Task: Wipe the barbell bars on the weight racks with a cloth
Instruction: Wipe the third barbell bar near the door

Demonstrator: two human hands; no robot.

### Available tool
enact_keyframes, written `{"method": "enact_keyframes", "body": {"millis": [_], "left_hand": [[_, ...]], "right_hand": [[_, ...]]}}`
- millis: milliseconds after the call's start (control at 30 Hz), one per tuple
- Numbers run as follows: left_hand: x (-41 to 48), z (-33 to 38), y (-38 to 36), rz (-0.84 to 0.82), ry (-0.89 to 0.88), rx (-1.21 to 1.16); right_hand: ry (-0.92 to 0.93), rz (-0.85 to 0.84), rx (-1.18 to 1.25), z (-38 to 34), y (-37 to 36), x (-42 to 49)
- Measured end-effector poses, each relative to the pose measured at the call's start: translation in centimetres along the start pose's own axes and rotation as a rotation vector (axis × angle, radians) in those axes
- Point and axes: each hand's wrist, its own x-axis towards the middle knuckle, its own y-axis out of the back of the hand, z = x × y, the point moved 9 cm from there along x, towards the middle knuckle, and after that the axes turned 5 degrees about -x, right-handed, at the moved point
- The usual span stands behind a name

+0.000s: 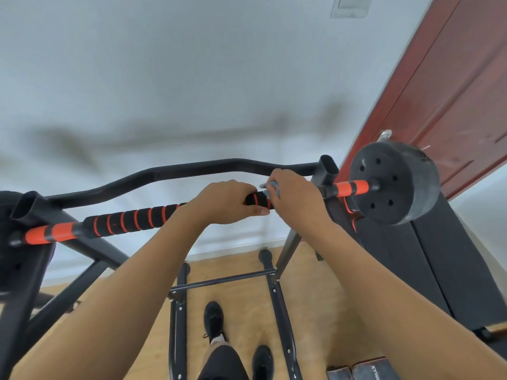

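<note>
A barbell bar (131, 219) with black foam grip and orange stripes lies across a black weight rack (326, 171). A black weight plate (395, 182) sits on its right end. My left hand (225, 200) grips the bar near its middle, fingers curled over the top. Just to the right, my right hand (296, 196) holds a light blue cloth (273, 187) wrapped against the bar; only a small bit of cloth shows between the two hands.
A curved black rack crossbar (192, 171) runs behind the bar. A black padded bench (439, 259) stands at the right beside a red-brown door (452, 86). My shoes (214, 319) stand on the wooden floor between the rack's base rails.
</note>
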Motion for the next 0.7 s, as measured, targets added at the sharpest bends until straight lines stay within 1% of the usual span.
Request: {"method": "enact_keyframes", "body": {"millis": [67,167,267,367,467,567,633,700], "left_hand": [[0.0,0.1,-0.5,-0.038,0.000,0.032],[0.0,0.3,-0.6,-0.128,0.004,-0.112],[0.2,0.2,-0.6,-0.155,-0.003,-0.202],[0.5,-0.1,-0.8,-0.164,-0.002,-0.210],[0.2,0.2,-0.8,-0.148,-0.018,-0.144],[0.0,0.4,-0.7,-0.116,-0.035,-0.090],[0.0,0.2,-0.6,-0.105,-0.037,-0.068],[0.1,0.1,-0.6,-0.103,-0.041,-0.055]], "right_hand": [[0.012,0.020,-0.056,-0.5,-0.8,-0.8],[0.058,0.037,0.028,-0.6,-0.9,-2.7],[0.054,-0.028,0.094,-0.1,-1.2,-3.7],[0.058,-0.044,0.139,0.1,-0.8,-4.1],[0.075,-0.087,-0.014,-0.3,-0.8,-2.8],[0.090,-0.067,-0.151,-1.3,-0.6,-1.0],[0.105,-0.062,-0.176,-1.8,-0.5,0.3],[0.094,-0.113,-0.171,-1.9,-0.4,1.6]]}}
